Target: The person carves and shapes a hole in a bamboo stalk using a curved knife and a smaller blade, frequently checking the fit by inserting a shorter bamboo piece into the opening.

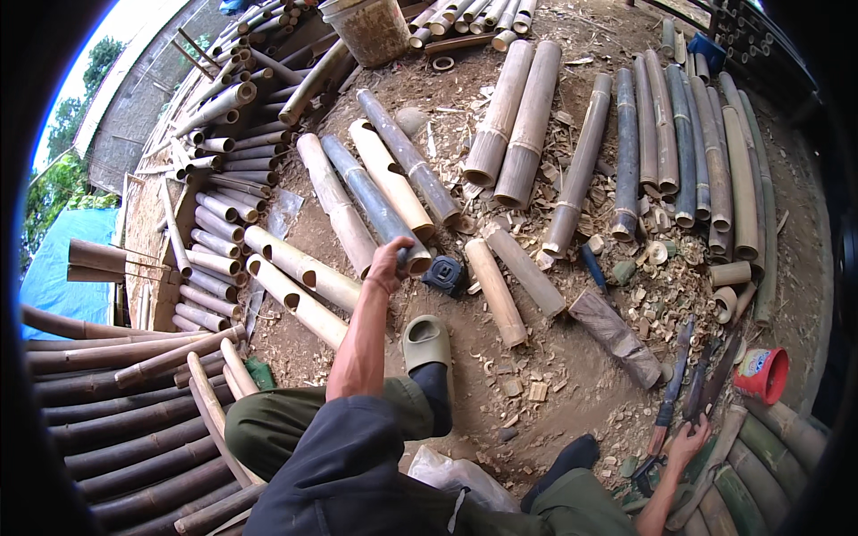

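Just left of the tape measure [445, 276], my left hand [386, 265] clasps the near end of the dark bamboo tube [365, 192]; its axis runs away leftward. My right hand [686, 444], farther off, adjoins long knives [677, 371]; grip indeterminable.

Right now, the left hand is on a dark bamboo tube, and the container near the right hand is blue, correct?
No: the head view shows the container near the right hand is red. The left hand is on a dark bamboo tube.
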`<move>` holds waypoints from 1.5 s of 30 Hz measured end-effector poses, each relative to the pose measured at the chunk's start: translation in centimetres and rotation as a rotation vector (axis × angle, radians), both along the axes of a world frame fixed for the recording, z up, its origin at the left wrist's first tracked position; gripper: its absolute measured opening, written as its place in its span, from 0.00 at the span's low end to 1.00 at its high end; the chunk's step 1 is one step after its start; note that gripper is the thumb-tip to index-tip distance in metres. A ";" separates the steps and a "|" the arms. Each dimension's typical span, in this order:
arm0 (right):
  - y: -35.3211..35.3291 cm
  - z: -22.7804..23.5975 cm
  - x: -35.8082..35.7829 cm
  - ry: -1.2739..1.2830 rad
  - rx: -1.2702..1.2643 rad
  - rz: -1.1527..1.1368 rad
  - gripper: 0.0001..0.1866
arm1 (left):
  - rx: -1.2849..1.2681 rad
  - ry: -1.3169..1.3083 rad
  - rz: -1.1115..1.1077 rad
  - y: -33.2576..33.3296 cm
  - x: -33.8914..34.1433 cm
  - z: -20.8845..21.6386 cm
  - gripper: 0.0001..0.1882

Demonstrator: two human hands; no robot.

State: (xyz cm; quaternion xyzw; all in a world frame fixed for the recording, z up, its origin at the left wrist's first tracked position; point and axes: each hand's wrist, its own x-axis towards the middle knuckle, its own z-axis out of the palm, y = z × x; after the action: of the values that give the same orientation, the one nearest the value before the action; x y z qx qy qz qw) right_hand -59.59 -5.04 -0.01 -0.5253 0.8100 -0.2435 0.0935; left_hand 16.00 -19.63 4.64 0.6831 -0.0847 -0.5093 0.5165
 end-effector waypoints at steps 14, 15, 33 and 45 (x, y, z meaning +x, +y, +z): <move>7.8 1.7 9.7 -0.086 -0.138 0.134 0.24 | -0.438 -0.192 -0.090 7.5 -17.0 1.9 0.35; 6.6 2.9 11.4 -0.171 -0.186 0.163 0.24 | -0.394 -0.342 -0.106 9.4 -20.1 1.6 0.40; -0.6 0.1 22.4 -0.792 0.295 0.393 0.47 | -0.294 -0.878 -1.135 25.0 -33.7 -6.7 0.33; 0.1 -0.4 23.0 -0.669 0.376 0.316 0.42 | -0.373 -1.212 -0.764 -18.2 -31.8 -5.4 0.39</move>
State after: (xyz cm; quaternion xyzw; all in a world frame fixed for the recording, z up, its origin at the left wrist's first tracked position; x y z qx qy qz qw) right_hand -36.54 -4.89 -0.39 -0.5089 0.6747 -0.2311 0.4821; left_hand -15.79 -37.85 -0.79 0.6684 -0.6719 -0.1644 0.2733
